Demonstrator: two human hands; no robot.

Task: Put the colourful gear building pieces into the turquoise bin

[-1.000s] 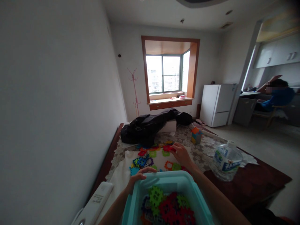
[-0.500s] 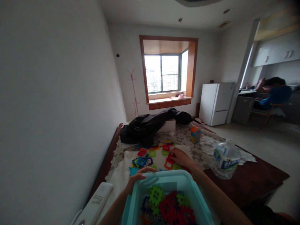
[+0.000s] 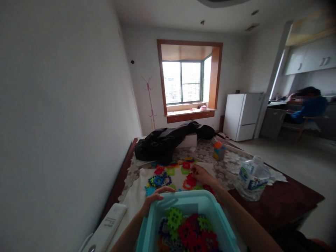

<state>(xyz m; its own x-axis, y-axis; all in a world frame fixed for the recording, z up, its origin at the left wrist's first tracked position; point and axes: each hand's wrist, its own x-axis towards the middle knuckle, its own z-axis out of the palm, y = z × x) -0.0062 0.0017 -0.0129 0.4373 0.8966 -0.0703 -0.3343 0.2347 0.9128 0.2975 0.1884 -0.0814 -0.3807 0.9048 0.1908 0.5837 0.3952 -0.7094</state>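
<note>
My left hand [image 3: 154, 200] grips the far left rim of a light teal plastic bin [image 3: 183, 197], fingers over the edge. Inside it lie red interlocking tiles [image 3: 193, 232], green tiles [image 3: 174, 218] and some dark ones. Past the bin, my right hand [image 3: 203, 175] reaches down to the table with fingers bent together, pinching a red plastic tile [image 3: 191, 180]. An orange tile [image 3: 186, 186] lies partly under that red one. To the left is a cluster of blue tiles [image 3: 157, 181], with green tiles [image 3: 170, 171] and more red tiles [image 3: 159, 170] spread on the pale cloth.
A clear plastic bottle [image 3: 253, 178] stands on the right of the table. Behind are a small tile-built house [image 3: 218, 151] and a black bag or cloth [image 3: 162, 141]. A white device [image 3: 111, 220] lies at left. A person [image 3: 309, 105] sits far right.
The red tile at my right hand has shifted slightly down and left, covering more of the orange tile. My right hand has moved slightly right. My left hand stays on the bin's rim.
</note>
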